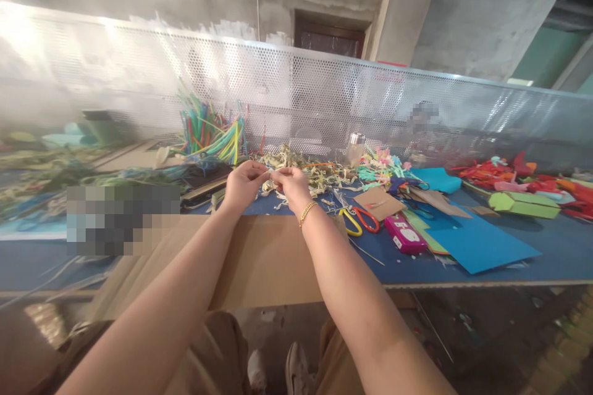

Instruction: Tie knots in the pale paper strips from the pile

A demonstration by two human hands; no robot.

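Observation:
Both hands meet above the far edge of a brown cardboard sheet (273, 259). My left hand (246, 185) is closed, its thumb and index finger pinched together at something small and pale. Close beside it, my right hand (291, 186) pinches at the same spot, with a gold bracelet at the wrist. What lies between the fingertips is too small to make out. Behind and to the right of the hands spreads a pile of pale green, curled strips (324, 176).
Yellow-handled scissors (352, 224), red-handled scissors (368, 220), a purple pack (404, 233) and blue sheets (486, 241) lie at the right. Coloured pipe cleaners (208, 129) stand at the back left. A glass bottle (356, 149) stands near the perforated metal divider (324, 99).

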